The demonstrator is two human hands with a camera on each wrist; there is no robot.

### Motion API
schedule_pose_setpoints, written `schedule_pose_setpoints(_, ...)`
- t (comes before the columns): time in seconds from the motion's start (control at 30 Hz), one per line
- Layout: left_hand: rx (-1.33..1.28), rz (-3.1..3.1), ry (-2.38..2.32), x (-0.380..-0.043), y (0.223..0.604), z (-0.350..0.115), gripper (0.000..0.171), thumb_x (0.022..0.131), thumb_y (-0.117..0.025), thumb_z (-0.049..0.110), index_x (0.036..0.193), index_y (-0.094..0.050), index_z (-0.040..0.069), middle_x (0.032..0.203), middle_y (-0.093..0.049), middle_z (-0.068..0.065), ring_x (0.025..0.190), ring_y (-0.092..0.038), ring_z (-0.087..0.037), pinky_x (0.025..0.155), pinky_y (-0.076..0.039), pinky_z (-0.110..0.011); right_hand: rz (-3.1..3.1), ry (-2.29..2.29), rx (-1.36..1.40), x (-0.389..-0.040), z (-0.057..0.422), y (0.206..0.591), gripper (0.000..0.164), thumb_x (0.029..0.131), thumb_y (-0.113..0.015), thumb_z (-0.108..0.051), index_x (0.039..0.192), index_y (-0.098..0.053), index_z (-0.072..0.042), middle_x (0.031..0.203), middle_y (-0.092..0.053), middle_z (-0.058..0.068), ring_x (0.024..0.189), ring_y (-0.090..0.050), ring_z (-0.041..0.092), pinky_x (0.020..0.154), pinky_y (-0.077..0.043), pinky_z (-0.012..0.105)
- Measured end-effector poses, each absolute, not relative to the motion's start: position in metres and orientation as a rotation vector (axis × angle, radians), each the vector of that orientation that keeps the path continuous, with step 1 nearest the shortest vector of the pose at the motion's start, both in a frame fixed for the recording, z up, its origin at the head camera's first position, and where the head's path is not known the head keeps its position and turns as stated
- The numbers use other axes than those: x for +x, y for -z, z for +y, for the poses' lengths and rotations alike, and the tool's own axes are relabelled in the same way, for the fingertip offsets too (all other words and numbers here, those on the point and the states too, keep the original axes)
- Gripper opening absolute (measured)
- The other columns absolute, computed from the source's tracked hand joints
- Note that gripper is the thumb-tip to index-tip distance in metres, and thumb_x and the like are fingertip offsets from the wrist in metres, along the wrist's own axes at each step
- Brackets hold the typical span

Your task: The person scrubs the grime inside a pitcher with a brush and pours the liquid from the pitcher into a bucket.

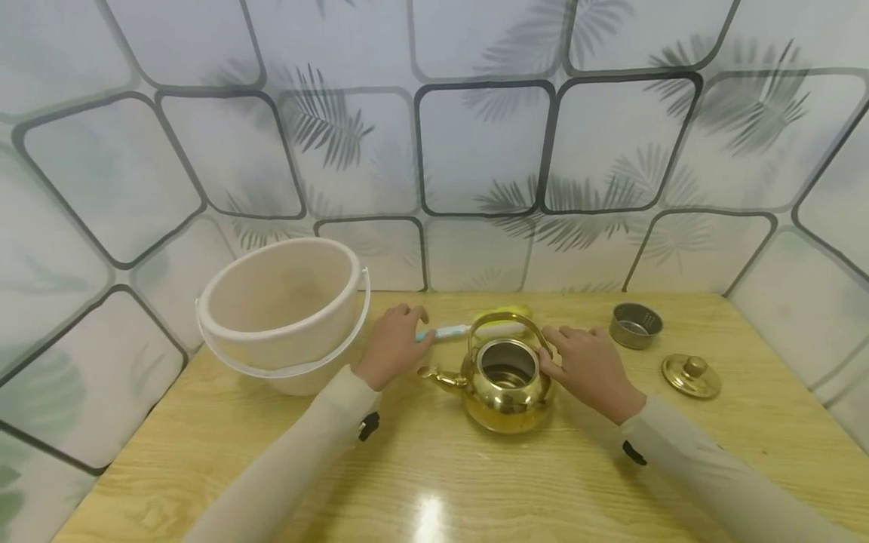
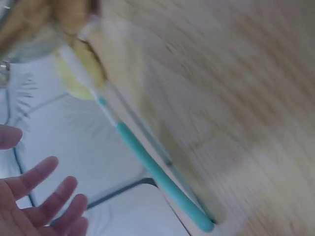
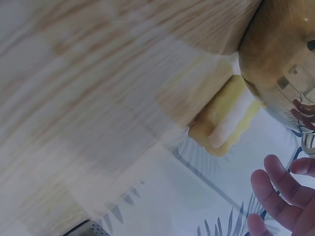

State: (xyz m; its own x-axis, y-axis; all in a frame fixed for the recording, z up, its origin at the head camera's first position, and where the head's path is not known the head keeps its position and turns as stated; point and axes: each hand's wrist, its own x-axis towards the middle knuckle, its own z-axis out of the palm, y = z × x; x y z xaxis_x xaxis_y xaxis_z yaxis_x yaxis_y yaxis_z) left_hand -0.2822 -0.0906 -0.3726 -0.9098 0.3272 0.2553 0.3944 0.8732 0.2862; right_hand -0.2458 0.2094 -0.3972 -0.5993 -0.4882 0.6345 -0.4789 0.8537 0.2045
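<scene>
Kettle (image 1: 508, 411) on surface (image 1: 434, 471), uncovered, right of bucket (image 1: 292, 351). My left hand (image 1: 395, 343): fingers loosely spread, holding nothing, near brush (image 2: 157, 172). My right hand (image 1: 587, 366): fingers relaxed, apart, beside kettle; contact unclear.

The pale wood-grain desk (image 1: 543, 490) carries a white bucket (image 1: 285, 339) at left, a brass kettle (image 1: 509, 403) centrally, a turquoise-and-white handle (image 1: 444, 332) and something yellow (image 3: 221, 115) beyond it, and, at right, a strainer (image 1: 636, 328) and, nearer, a lid (image 1: 691, 376).

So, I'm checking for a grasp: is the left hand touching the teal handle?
Apart: the left wrist view shows wall between the left hand and the teal handle.
</scene>
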Motion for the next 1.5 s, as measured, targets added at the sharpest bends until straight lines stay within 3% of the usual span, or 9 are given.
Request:
schedule_pose_setpoints(0.27,-0.536,-2.931,0.730,-0.258,0.358,-0.086,0.035,0.093,-0.049,0.039,0.108,-0.061,0.011,0.099,-0.062,-0.008,0.080,-0.059,-0.019,0.066,-0.049,-0.032,-2.322,0.016,0.700,-0.246,0.209,0.393,0.020,0.085,-0.047,-0.027,0.088,-0.056,-0.009,0.052,-0.042,-0.002,0.043,-0.018,0.005,0.049,-0.016,0.025)
schedule_pose_setpoints(0.5,-0.769,-2.932,0.537,-0.234,0.354,-0.076,0.059,0.092,-0.048,0.051,0.126,-0.054,0.004,0.119,-0.058,-0.014,0.100,-0.058,-0.027,0.087,-0.049,-0.042,-2.506,0.008,0.676,-0.244,0.210,0.392,0.024,0.087,-0.054,-0.032,0.093,-0.056,-0.009,0.055,-0.047,-0.004,0.044,-0.029,0.007,0.048,-0.023,0.026)
schedule_pose_setpoints(0.6,-0.844,-2.925,0.368,-0.230,0.356,-0.072,0.073,0.087,-0.048,0.062,0.133,-0.049,0.005,0.119,-0.058,-0.013,0.101,-0.059,-0.026,0.087,-0.049,-0.041,-2.624,-0.026,0.682,-0.241,0.210,0.390,0.029,0.088,-0.055,-0.038,0.090,-0.056,-0.009,0.058,-0.048,-0.005,0.046,-0.033,0.007,0.047,-0.028,0.025)
schedule_pose_setpoints(0.7,-0.893,-2.909,0.301,-0.228,0.359,-0.069,0.086,0.080,-0.051,0.069,0.138,-0.043,0.006,0.125,-0.057,-0.014,0.110,-0.058,-0.029,0.093,-0.047,-0.044,-2.724,-0.174,0.727,-0.238,0.213,0.389,0.028,0.089,-0.057,-0.040,0.087,-0.053,-0.012,0.067,-0.051,-0.005,0.052,-0.042,0.007,0.050,-0.035,0.024)
schedule_pose_setpoints(0.77,-0.921,-2.901,0.276,-0.227,0.362,-0.067,0.093,0.077,-0.053,0.071,0.141,-0.039,0.006,0.133,-0.053,-0.015,0.119,-0.054,-0.032,0.100,-0.043,-0.046,-2.815,-0.304,0.769,-0.236,0.218,0.389,0.030,0.090,-0.056,-0.042,0.095,-0.054,-0.012,0.080,-0.058,-0.001,0.063,-0.053,0.010,0.055,-0.043,0.027)
schedule_pose_setpoints(0.9,-0.967,-2.881,0.143,-0.227,0.368,-0.062,0.100,0.074,-0.053,0.075,0.141,-0.038,0.003,0.141,-0.047,-0.014,0.129,-0.046,-0.031,0.107,-0.036,-0.046,-2.981,-0.524,0.841,-0.234,0.226,0.389,0.051,0.088,-0.057,-0.051,0.119,-0.051,-0.010,0.106,-0.060,0.005,0.092,-0.062,0.021,0.071,-0.050,0.036)
schedule_pose_setpoints(1.03,-0.977,-2.850,0.012,-0.228,0.373,-0.058,0.102,0.070,-0.054,0.078,0.136,-0.044,0.001,0.137,-0.051,-0.013,0.129,-0.047,-0.029,0.108,-0.035,-0.043,-3.031,-0.636,0.908,-0.233,0.229,0.392,0.083,0.079,-0.062,-0.060,0.137,-0.038,-0.006,0.122,-0.058,0.010,0.104,-0.060,0.026,0.082,-0.050,0.042)
schedule_pose_setpoints(1.23,-0.985,-2.816,-0.115,-0.229,0.375,-0.053,0.108,0.063,-0.054,0.083,0.132,-0.047,0.001,0.130,-0.056,-0.013,0.124,-0.051,-0.027,0.107,-0.037,-0.042,-2.930,-0.605,1.044,-0.234,0.229,0.400,0.100,0.068,-0.071,-0.062,0.141,-0.033,-0.006,0.131,-0.055,0.012,0.116,-0.057,0.029,0.096,-0.046,0.046)
schedule_pose_setpoints(1.5,-0.998,-2.753,-0.226,-0.229,0.375,-0.047,0.114,0.055,-0.058,0.086,0.131,-0.048,0.001,0.117,-0.062,-0.008,0.111,-0.058,-0.023,0.101,-0.042,-0.038,-2.859,-0.552,1.108,-0.236,0.225,0.398,0.112,0.064,-0.076,-0.060,0.144,-0.027,0.002,0.136,-0.050,0.021,0.119,-0.055,0.036,0.096,-0.044,0.050)
